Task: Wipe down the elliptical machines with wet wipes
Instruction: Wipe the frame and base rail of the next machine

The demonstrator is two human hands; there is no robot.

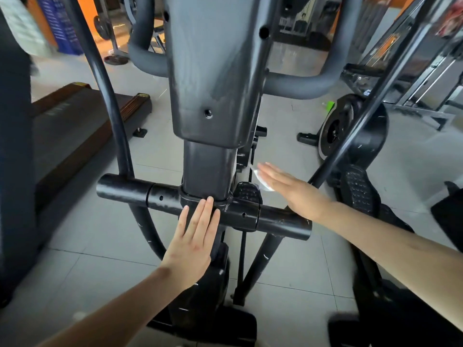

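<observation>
While the left hand (pixel 198 234) is laid flat on the crossbar (pixel 125 190), the wet wipe (pixel 261 182) is seen under the right hand (pixel 293 190) — both grips flat, fingers straight.

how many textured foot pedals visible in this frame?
2. One pedal sits just behind the crossbar, left of the right hand; the other pedal is at far right. Others may be hidden.
</observation>
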